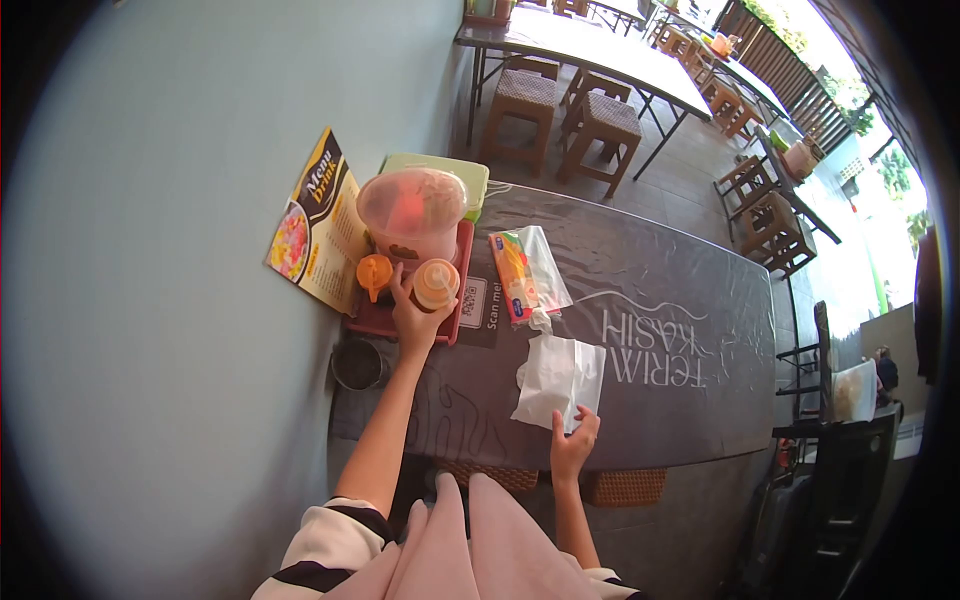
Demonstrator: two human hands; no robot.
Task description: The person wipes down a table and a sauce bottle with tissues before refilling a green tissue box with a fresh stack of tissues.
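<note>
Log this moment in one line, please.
Left hand: around squeeze bottle | bottle: over red tray | right hand: fingers spread at near edge of white paper | paper: on table

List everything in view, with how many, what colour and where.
Folding menu card: one, black-and-cream, against wall
Pale blue-grey wall: one, left
Round plastic tub: one, translucent pinkish, over tray
Plastic tray: one, red, near wall
Box-like item: one, pale green, behind tub
Spouted bottle: one, orange top, by tub
Rounded bottle: one, pale orange, in left hand
Round cup: one, dark, beside tray
Tissue pack: one, orange-red, mid-table
Paper sheet: one, white, near right hand
Plastic-covered table: one, dark, centre
Woven stools: several, brown, background
Long tables: several, pale-topped or dark, background
Left hand: one, bare, at rounded bottle
Right hand: one, bare, at paper's edge
</note>
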